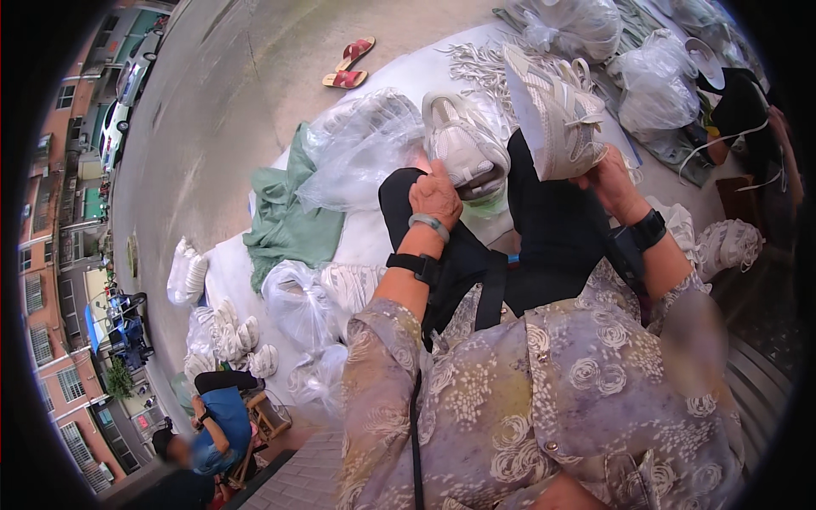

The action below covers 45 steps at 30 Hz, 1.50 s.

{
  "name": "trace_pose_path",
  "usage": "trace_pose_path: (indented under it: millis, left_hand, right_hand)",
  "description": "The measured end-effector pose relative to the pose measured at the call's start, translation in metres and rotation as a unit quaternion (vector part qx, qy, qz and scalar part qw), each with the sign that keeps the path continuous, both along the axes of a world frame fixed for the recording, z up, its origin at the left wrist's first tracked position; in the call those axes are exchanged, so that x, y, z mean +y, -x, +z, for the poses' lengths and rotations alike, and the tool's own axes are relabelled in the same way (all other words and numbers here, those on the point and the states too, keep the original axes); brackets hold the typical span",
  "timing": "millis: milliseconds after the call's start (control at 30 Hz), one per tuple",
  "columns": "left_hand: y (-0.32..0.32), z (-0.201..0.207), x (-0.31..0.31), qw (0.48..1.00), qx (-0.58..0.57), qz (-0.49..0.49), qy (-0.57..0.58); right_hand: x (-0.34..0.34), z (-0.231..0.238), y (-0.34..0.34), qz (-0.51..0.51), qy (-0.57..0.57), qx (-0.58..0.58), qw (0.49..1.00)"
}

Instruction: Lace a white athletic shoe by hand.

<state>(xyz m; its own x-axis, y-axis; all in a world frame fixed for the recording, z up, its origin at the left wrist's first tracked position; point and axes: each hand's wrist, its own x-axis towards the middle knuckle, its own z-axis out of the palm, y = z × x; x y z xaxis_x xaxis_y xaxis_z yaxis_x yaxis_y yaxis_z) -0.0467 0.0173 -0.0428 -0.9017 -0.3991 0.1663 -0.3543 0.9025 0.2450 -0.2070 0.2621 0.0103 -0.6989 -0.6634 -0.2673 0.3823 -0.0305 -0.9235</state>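
Note:
A white and grey sneaker upper [557, 115] is held up on the right, its heel end in my right hand [614, 185]. The fingers of that hand are closed round the lower edge and partly hidden behind it. Another white and grey sneaker upper [466, 144] stands just left of it, above my knees, its opening toward me. My left hand [437, 197] is closed at this upper's left edge, fingers curled against it. A bundle of white shoelaces [480, 72] lies behind the two uppers.
Clear plastic bags [361, 149] and a green cloth [297, 212] lie on a white sheet [234, 272] to the left. More bagged bundles [654, 85] are at the far right. Red sandals [347, 78] lie beyond the sheet. Another person [223, 425] sits at lower left.

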Motion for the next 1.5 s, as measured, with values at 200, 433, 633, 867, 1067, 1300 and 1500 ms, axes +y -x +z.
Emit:
trace_pose_path:
  millis: [200,433,633,867,1067,1300,1500]
  left_hand:
    - [0.004,0.016,0.005,0.992,0.030,0.088,-0.082]
    - [0.011,0.060,-0.021,0.965,0.177,0.119,-0.155]
    - [0.009,0.055,-0.047,0.941,0.192,0.143,-0.238]
    - [-0.016,0.078,-0.077,0.746,0.241,0.189,-0.592]
    - [-0.018,0.061,-0.051,0.815,0.277,0.160,-0.483]
    - [0.007,0.036,0.001,0.990,0.089,0.058,-0.094]
    - [0.000,0.046,0.000,0.989,0.037,0.079,-0.116]
  right_hand:
    - [0.007,-0.004,-0.003,-0.024,0.005,-0.004,1.000]
    - [0.014,-0.002,-0.004,-0.010,0.023,-0.001,1.000]
    - [0.010,0.000,-0.007,-0.004,0.025,-0.003,1.000]
    - [0.005,0.001,-0.008,-0.021,0.064,-0.032,0.997]
    - [0.001,-0.003,-0.008,-0.023,0.087,-0.081,0.993]
    - [0.004,-0.001,-0.009,0.004,0.089,-0.066,0.994]
    - [0.009,-0.003,-0.006,-0.011,0.084,-0.064,0.994]
